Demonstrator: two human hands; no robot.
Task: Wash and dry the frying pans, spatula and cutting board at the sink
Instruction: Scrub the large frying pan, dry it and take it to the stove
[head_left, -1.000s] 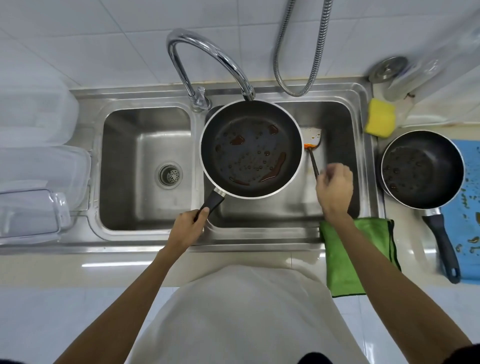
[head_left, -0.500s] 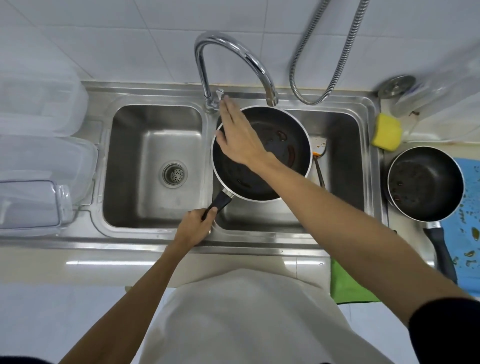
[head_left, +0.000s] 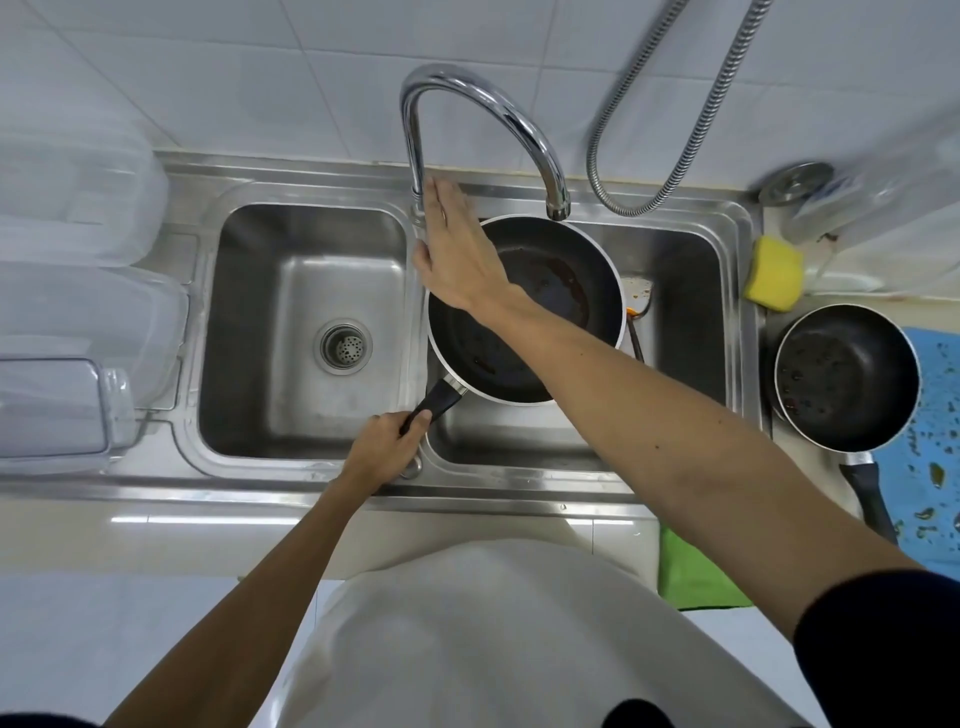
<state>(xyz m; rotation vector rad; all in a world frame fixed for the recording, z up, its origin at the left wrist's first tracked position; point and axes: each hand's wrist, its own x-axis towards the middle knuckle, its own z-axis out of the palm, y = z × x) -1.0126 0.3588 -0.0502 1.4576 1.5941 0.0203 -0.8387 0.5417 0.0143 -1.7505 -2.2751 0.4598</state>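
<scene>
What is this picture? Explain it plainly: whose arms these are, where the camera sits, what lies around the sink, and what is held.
No machine here: a person works bare-handed, and the one camera sits on their head, looking down at a double sink. The left hand grips the handle of a dirty frying pan over the right basin, under the tap. The right hand reaches across, fingers straight, to the tap's base; no water shows. A spatula lies in that basin beside the pan. At right sit a yellow sponge and a second dirty pan at the edge of a blue cutting board; a green cloth hangs over the front edge. Clear plastic tubs stand at left.
</scene>
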